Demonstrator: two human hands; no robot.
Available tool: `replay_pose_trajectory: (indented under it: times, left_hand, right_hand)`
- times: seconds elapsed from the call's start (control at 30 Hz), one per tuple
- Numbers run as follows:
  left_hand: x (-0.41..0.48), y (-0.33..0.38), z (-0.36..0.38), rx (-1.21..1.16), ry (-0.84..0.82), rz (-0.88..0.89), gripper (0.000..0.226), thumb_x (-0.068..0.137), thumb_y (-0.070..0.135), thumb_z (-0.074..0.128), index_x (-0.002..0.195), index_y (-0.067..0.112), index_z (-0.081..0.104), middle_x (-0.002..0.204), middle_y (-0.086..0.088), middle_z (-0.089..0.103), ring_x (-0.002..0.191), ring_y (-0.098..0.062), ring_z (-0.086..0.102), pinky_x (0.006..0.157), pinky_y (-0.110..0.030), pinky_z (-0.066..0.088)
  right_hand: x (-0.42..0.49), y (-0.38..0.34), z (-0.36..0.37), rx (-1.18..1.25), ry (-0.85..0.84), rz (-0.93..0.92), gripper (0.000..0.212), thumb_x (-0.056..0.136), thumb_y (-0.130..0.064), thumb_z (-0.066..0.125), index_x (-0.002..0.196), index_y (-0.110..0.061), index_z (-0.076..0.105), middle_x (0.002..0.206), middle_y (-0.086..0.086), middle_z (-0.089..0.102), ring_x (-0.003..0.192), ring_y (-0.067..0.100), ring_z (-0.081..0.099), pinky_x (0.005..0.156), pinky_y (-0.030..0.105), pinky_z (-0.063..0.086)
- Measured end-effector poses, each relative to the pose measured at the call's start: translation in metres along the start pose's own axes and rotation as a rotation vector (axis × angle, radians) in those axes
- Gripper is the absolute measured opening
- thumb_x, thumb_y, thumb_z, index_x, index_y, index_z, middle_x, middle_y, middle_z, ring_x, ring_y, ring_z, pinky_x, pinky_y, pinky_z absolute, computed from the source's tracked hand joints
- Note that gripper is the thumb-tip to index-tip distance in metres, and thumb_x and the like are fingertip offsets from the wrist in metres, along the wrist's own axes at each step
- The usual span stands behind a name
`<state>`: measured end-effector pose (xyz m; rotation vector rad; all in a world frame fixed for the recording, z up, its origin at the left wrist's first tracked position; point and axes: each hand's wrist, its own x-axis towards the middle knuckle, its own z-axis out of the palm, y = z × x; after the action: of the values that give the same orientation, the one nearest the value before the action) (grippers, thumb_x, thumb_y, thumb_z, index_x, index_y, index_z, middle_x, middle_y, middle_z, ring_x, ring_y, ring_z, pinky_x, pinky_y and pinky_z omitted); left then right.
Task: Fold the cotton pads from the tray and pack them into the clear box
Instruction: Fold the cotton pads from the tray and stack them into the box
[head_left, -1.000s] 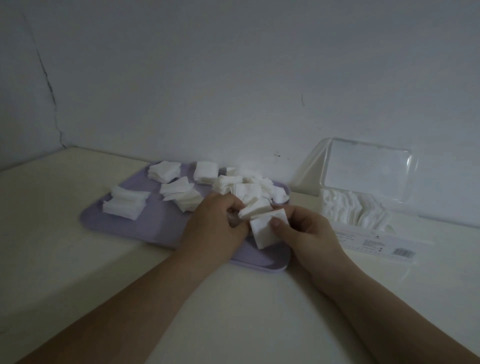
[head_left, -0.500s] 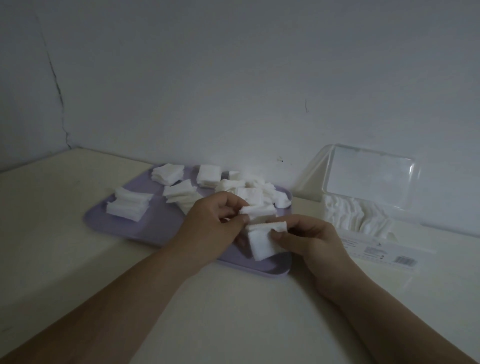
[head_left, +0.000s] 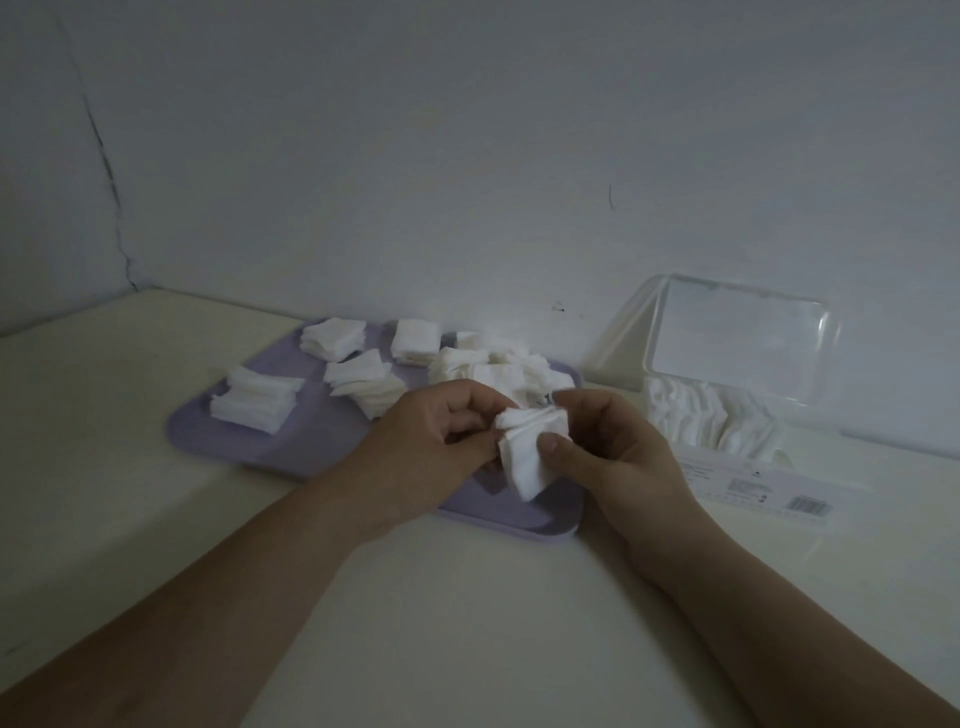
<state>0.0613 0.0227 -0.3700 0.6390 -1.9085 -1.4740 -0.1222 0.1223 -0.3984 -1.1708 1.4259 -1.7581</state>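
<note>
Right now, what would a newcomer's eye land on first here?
The left hand and right hand meet at centre, pinching a partly folded cotton pad above the purple tray's near edge. Behind them, white pad stacks dot the tray; at right stands the clear box, lid up, partly filled with pads.

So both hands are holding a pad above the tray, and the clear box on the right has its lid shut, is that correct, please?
Not quite: the lid of the box is open, tipped back towards the wall, as the head view shows. The rest holds: the left hand and the right hand both hold a pad above the tray.
</note>
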Motion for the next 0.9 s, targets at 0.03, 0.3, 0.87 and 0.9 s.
replay_pose_trajectory:
  times: [0.03,0.3,0.87,0.9]
  left_hand:
    - [0.000,-0.001,-0.001,0.015,-0.008,0.000,0.018,0.097,0.002,0.066,0.109,0.014,0.070,0.095,-0.002,0.081,0.070,-0.008,0.071,0.055,-0.012,0.048]
    - [0.003,-0.006,-0.001,0.036,0.008,0.049,0.038,0.097,-0.010,0.057,0.103,0.024,0.073,0.094,-0.008,0.080,0.073,-0.017,0.073,0.078,-0.027,0.059]
    - [0.008,-0.001,-0.011,-0.282,0.173,-0.047,0.022,0.077,-0.001,0.060,0.092,0.009,0.072,0.071,-0.015,0.066,0.056,-0.019,0.057,0.042,-0.024,0.034]
    - [0.006,-0.002,-0.012,-0.234,0.098,-0.053,0.018,0.077,0.001,0.063,0.089,0.010,0.072,0.069,-0.016,0.066,0.054,-0.017,0.057,0.041,-0.023,0.034]
  right_hand:
    - [0.000,0.001,0.000,-0.014,-0.030,-0.013,0.042,0.083,-0.010,0.078,0.122,-0.023,0.070,0.116,0.015,0.075,0.112,0.036,0.070,0.100,0.048,0.055]
    - [-0.004,-0.004,0.003,-0.001,0.018,0.002,0.021,0.090,0.005,0.071,0.105,-0.009,0.077,0.105,0.016,0.079,0.100,0.029,0.074,0.096,0.043,0.056]
    - [-0.002,-0.001,-0.002,-0.223,0.227,0.014,0.020,0.087,-0.023,0.080,0.105,-0.028,0.074,0.092,0.011,0.079,0.095,0.031,0.075,0.095,0.049,0.060]
    - [-0.003,-0.003,-0.001,-0.225,0.214,0.022,0.020,0.088,-0.021,0.080,0.106,-0.027,0.075,0.091,0.008,0.080,0.094,0.028,0.076,0.094,0.045,0.061]
